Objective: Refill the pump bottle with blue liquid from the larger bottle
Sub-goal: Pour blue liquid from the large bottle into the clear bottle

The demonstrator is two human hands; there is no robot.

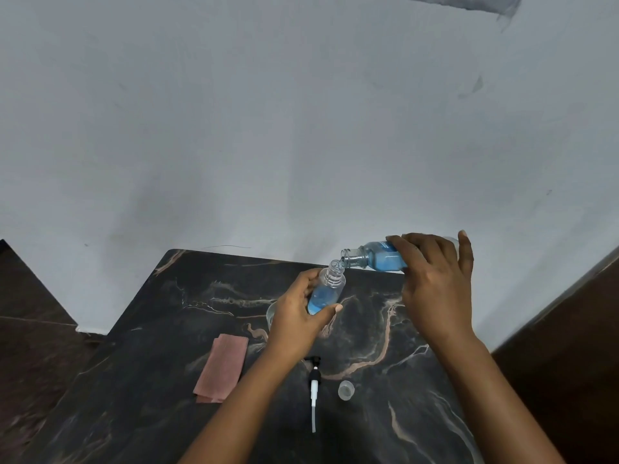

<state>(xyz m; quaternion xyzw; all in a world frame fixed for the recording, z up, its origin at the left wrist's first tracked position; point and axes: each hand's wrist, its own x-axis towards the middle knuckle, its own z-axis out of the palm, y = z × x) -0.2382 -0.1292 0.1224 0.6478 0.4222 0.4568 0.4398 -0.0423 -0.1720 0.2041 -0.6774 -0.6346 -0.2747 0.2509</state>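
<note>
My left hand (298,316) grips the small clear pump bottle (326,289), which is uncapped, tilted to the right and partly filled with blue liquid. My right hand (435,283) grips the larger bottle (375,257) of blue liquid, tipped almost level, with its open mouth right at the small bottle's neck. The black pump head with its white tube (314,390) lies on the dark marble table (160,380) below my hands. A clear round cap (346,390) sits beside it.
A pink folded cloth (222,366) lies on the table to the left. The rim of a clear container (270,314) shows behind my left hand. A pale wall runs along the table's far edge, and dark floor lies on both sides.
</note>
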